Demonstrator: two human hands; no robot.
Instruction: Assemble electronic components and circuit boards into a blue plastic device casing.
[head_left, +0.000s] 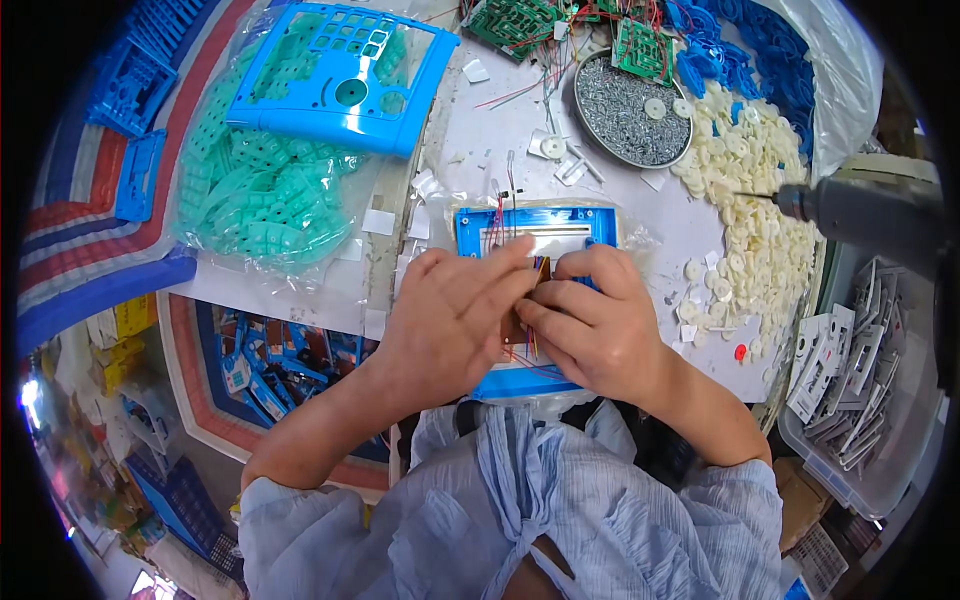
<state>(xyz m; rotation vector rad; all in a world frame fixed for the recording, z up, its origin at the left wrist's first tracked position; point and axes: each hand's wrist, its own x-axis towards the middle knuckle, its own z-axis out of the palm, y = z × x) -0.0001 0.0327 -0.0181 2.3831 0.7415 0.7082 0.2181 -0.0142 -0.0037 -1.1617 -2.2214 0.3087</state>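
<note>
In front of me lies a blue plastic housing with a pale panel inside, and a small brown circuit board with thin coloured wires is over it. My left hand is closed along the board's left side, its fingers slanting across the top and its thumb hidden. From the other side my right hand has its fingers curled in a pinch at the board's right edge, beside the wires. Both hands' fingertips nearly meet. Loose red and dark wires rise beyond the fingers. Exactly what the fingertips pinch is partly covered.
Left are a bag of green plastic parts and a blue casing. Beyond stand a dish of screws and green circuit boards. White discs are heaped at right, under a power screwdriver; a clear bin is beside the table.
</note>
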